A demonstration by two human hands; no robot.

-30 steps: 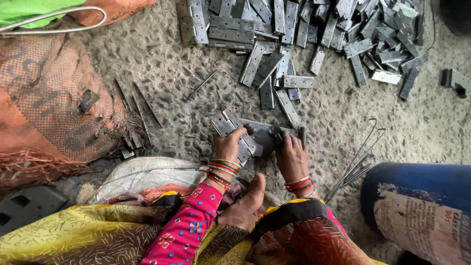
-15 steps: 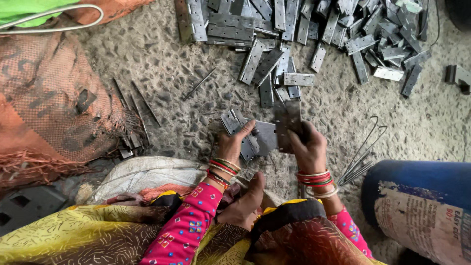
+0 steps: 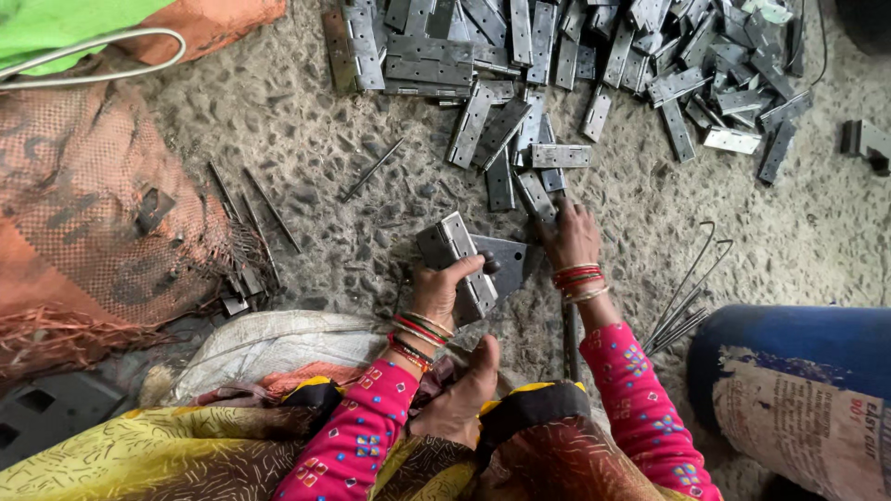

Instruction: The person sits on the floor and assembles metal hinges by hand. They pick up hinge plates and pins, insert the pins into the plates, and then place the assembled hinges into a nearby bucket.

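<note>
Two hands at work, both low and central on the rough concrete floor (image 3: 306, 139). Left hand (image 3: 444, 289) is closed around a small stack of grey metal hinge plates (image 3: 457, 252), fingers wrapped over the near edge, the stack tilted up off the ground. Just beside it, touching or nearly so, a flat dark metal block (image 3: 506, 260) lies on the floor between the two hands.

Right hand (image 3: 573, 237) is stretched forward, fingers curled down onto a loose hinge leaf (image 3: 538, 197) at the near edge of the heap — whether it is pinched yet or only touched, cannot tell; the fingertips hide the contact.

Beyond: a wide heap of hinge leaves (image 3: 594, 56) spread across the top of the view, well apart from the held stack. Several thin metal pins (image 3: 269, 209) lie loose to the left, near an orange mesh sack (image 3: 83, 213). A bent wire bundle (image 3: 691, 288) rests to the right, against a blue drum (image 3: 789, 390).

Judgement: step in hand looks like fetching the next leaf while the stack is kept in hand. Next move would call for a firm pinch on that single leaf, lifting it clear of its neighbours, and lining it up square against the held stack — loose overlap in the heap could drag a second piece along.
</note>
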